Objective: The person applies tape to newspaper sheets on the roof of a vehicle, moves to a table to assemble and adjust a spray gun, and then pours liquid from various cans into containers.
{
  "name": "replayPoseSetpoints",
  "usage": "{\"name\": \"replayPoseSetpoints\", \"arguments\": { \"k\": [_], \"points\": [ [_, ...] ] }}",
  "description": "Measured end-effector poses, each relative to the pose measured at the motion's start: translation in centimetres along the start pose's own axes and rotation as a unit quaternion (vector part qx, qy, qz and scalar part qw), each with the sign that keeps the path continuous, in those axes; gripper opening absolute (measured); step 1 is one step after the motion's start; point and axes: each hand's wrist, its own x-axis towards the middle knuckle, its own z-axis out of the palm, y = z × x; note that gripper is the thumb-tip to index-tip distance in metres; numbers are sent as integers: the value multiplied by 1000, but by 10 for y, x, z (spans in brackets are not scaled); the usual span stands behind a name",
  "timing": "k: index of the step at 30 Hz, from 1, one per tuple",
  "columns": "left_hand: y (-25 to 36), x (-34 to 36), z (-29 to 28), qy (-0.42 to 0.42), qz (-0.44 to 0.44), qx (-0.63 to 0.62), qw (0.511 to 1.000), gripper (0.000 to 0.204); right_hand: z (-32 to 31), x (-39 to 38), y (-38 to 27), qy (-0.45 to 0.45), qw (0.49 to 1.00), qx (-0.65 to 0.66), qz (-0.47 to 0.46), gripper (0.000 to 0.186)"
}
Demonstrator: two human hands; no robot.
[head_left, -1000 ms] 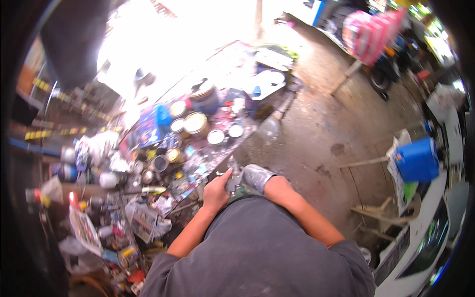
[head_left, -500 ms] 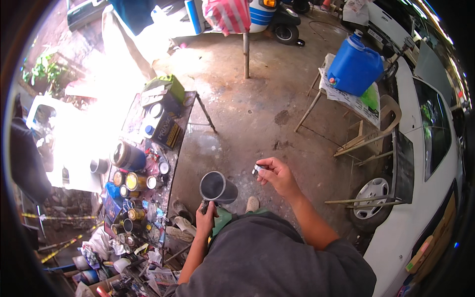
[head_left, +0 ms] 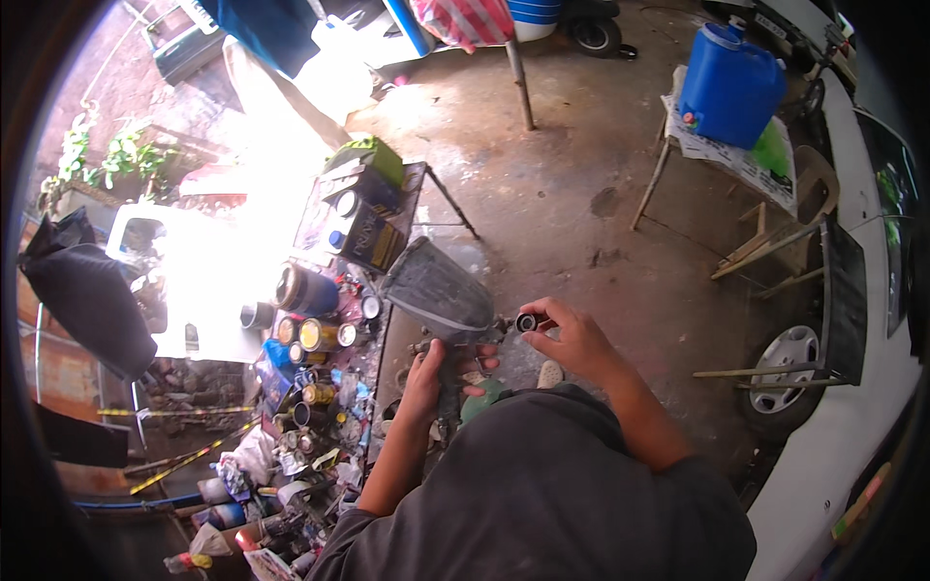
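Overall, the concrete floor [head_left: 562, 184] is brown and worn, with dark stains and pale blotches. Strong daylight burns out the upper left of the scene, where detail cannot be read. A table [head_left: 413, 194] runs along the person's left, its top crowded with paint cans [head_left: 318, 335], a dark rectangular can [head_left: 363, 232] and littered scraps.

The left hand [head_left: 423, 380] is wrapped about the handle of a grey-cupped spray gun [head_left: 438, 290], which is tilted in front of the torso and masks part of the table's edge from view. The right hand [head_left: 573, 341] pinches a small dark ring [head_left: 526, 322] between thumb and fingers, just beside the gun's metal parts; whether they touch cannot be told.

Obstructions noted: at right, a blue jug [head_left: 731, 87] on a newspaper-covered stand [head_left: 693, 140], and a dark panel [head_left: 845, 300] standing before the wheel [head_left: 785, 363] of a white car [head_left: 823, 465]. Ahead, a red-and-white striped bag [head_left: 468, 19] sits by a post [head_left: 521, 87]. Yellow-and-black tape [head_left: 194, 457] stretches at far left.
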Motion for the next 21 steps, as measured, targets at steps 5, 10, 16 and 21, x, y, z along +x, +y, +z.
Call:
{"name": "replayPoseSetpoints", "arguments": {
  "k": [5,10,16,21],
  "points": [
    [2,-3,1,37,-5,28,999,70,5,16,-9,8,981,-112,-157,36],
    [-1,-11,-18,-21,-23,-51,998,72,9,23,-16,-46,985,-42,-160,37],
    [-1,-22,-23,-38,-10,-114,993,72,17,16,-40,-46,985,8,-168,36],
    [3,-26,-15,-7,-18,-67,998,71,21,16,-33,-51,987,30,-147,36]
  ]
}}
